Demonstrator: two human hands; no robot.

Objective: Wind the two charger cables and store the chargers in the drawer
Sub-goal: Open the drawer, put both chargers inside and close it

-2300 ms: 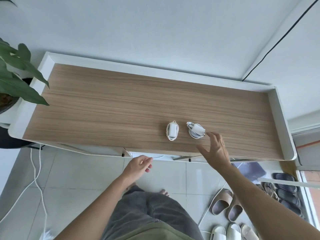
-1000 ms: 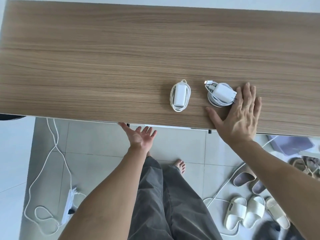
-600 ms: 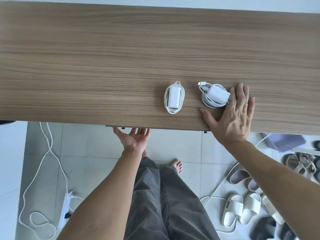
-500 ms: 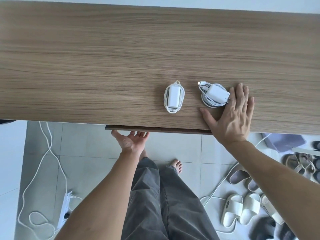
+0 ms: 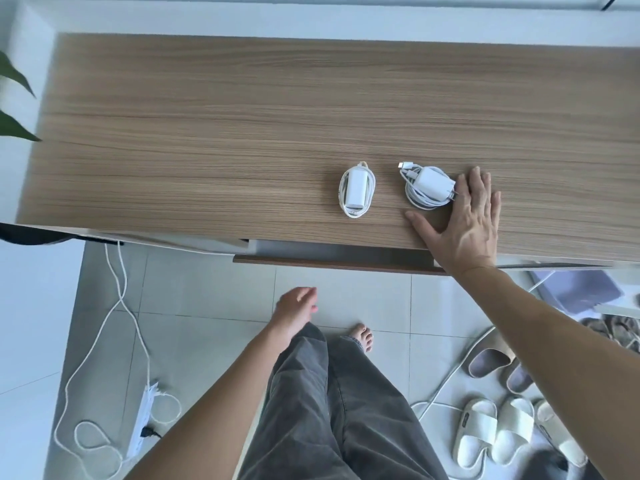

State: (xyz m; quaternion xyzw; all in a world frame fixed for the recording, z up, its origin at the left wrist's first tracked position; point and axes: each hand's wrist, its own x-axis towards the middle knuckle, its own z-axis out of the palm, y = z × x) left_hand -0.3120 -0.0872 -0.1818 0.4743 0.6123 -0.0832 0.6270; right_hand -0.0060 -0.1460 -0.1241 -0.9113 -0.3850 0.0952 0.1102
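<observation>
Worktop (image 5: 242, 133) of pale wood grain filled the upper half of the view, seen from above by a person standing at its near edge. Two white chargers lay on it, each with its cable wound around it: the left charger (image 5: 356, 192) in a neat oval loop, the right charger (image 5: 429, 188) just beside it in a looser coil with a connector end poking out at the top left. The right hand (image 5: 464, 220) lay flat on the worktop with fingers spread, holding nothing, its fingertips touching the right charger's near side and its wrist over the worktop edge.

Below that edge a drawer (image 5: 332, 259) stood partly open. Only its dark front strip and a shadowed sliver behind it showed; its inside was hidden, and its right end disappeared under the right wrist. The left hand (image 5: 296, 308) hung well below the drawer over the tiled floor (image 5: 194, 292), loosely curled and blurred, gripping nothing; its fingers were hard to make out.

Half a second earlier the left hand had been up against the drawer front, which then showed as a thin line; the drawer had since come out further and the hand had dropped away. The chargers and the right hand had not moved. The view had pulled back, bringing plant leaves (image 5: 14, 98) into the left margin.
</observation>
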